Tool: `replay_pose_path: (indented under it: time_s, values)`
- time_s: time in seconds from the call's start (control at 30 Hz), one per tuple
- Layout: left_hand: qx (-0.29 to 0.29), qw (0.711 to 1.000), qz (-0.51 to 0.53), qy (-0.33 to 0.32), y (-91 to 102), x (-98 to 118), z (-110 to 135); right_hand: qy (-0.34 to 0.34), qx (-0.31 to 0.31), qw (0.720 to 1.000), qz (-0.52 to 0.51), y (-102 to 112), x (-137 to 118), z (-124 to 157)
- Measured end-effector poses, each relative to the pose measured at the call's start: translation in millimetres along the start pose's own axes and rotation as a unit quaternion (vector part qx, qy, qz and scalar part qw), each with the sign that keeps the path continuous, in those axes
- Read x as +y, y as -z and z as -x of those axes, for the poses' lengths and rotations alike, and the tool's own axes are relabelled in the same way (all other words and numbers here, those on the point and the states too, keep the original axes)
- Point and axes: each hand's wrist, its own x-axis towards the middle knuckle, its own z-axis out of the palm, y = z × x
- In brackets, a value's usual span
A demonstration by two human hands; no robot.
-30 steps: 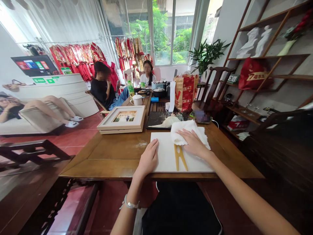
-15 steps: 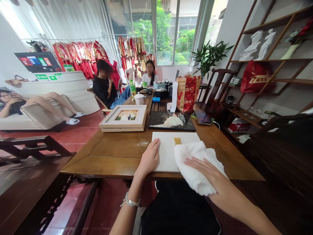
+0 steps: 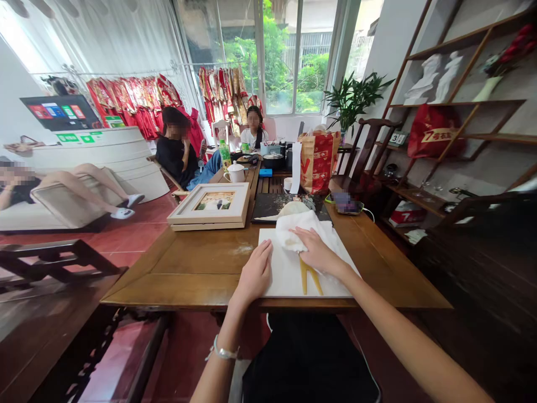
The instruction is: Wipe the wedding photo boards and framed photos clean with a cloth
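A white board (image 3: 283,280) lies flat on the wooden table at its near edge. My left hand (image 3: 257,271) rests on the board's left edge, its fingers stretched out and holding nothing. Beneath my right hand (image 3: 321,254) is a white cloth (image 3: 287,230), pressed onto the upper part of the board and gripped by the fingers. A flat yellow shape with two legs (image 3: 309,278) shows on the board just below that hand. Its top is hidden by the cloth and hand. Behind the board, the cloth overlaps a dark picture panel (image 3: 262,206) bearing a white dress figure.
Framed photo (image 3: 210,210) lies left on the wooden table (image 3: 201,280). Beyond are a white lidded mug (image 3: 235,172), a green bottle (image 3: 225,154), a red-and-brown paper bag (image 3: 321,162) and a charging phone (image 3: 350,208). Several people sit around the room. Dark wooden chairs flank the table.
My right hand has slid the cloth up and to the left across the board, uncovering the yellow shape's legs and covering its top. My left hand stays on the board's left edge.
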Motion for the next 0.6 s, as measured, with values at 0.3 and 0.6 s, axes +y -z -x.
replay_pose_path:
  time_s: [0.3,0.6]
  values:
    - [0.004,1.0,0.018,0.004,0.3,0.9,1.3,0.09,-0.092,0.99,0.065,7.6,-59.4,109.2]
    - [0.0,1.0,0.008,0.008,0.9,1.7,2.0,0.002,-0.021,1.0,0.007,21.3,-20.4,96.8]
